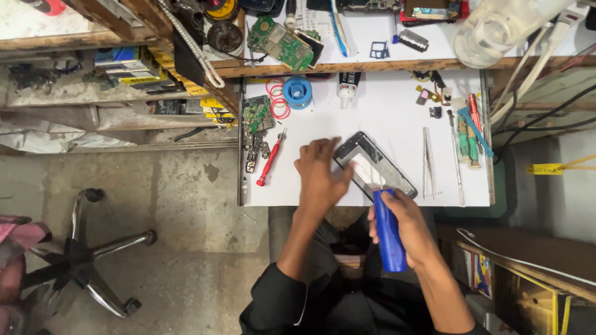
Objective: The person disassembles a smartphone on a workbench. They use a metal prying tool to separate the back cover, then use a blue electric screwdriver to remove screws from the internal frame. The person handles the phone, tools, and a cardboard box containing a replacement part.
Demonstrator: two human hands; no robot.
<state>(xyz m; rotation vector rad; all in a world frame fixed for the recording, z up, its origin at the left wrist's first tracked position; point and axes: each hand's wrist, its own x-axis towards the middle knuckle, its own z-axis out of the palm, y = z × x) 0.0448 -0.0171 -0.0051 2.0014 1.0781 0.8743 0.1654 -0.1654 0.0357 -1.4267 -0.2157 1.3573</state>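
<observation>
Right now the fingers of the left hand (320,177) lie loosely spread, their tips pressing on the left edge of a dark phone frame (375,165) that lies slantwise on the white worktop (385,118), near its front edge. The right hand (400,220) has its fingers wrapped tightly around a blue handle (389,232), whose upper end meets the lower corner of the frame; its tip is too small to make out. Both forearms come up from black sleeves at the bottom of the view. Left of the left hand lies a red screwdriver (271,159), and beyond it a green circuit board (257,114). Metal tweezers (428,162) rest just right of the frame. Farther back sit a blue spool (297,92) and a white tube (348,87). A swivel chair base (87,254) stands on the concrete floor, well apart to the left.
</observation>
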